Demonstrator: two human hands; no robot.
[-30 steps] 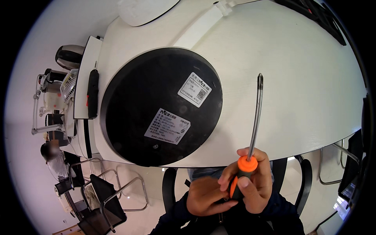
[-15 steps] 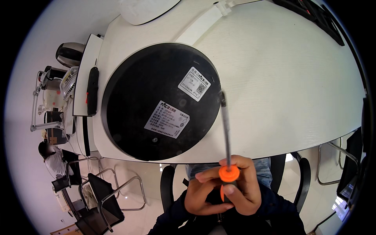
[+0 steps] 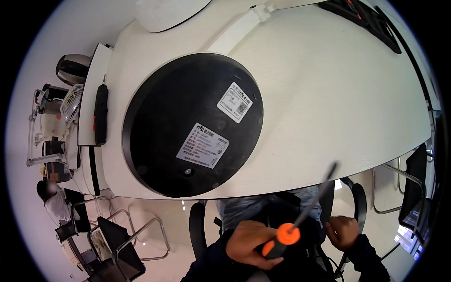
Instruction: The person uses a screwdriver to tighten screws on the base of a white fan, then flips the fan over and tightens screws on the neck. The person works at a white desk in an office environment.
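Observation:
My left hand [image 3: 251, 242] is closed around the handle of an orange and black screwdriver [image 3: 286, 233], above my lap. Its long metal shaft slants up and right, the tip blurred over the table's front edge. Off to the right, beside the chair's armrest, my right hand [image 3: 343, 232] is apart from the screwdriver, its fingers curled in with nothing seen in them. On the white table [image 3: 324, 103] lies a round black lamp base [image 3: 178, 103], underside up, bearing two white labels. A small silver screw [image 3: 188, 172] shows near its front rim.
A white lamp arm [image 3: 235, 33] runs back from the base towards a white rounded panel [image 3: 174, 14]. On the left ledge lies a black power screwdriver [image 3: 100, 115]. A black frame-like object [image 3: 364, 21] sits far right. Chairs and a seated person [image 3: 56, 202] are at left.
My right hand has let go of the screwdriver and moved away to the right. The screwdriver, now in my left hand alone, has swung its tip right and nearer to me.

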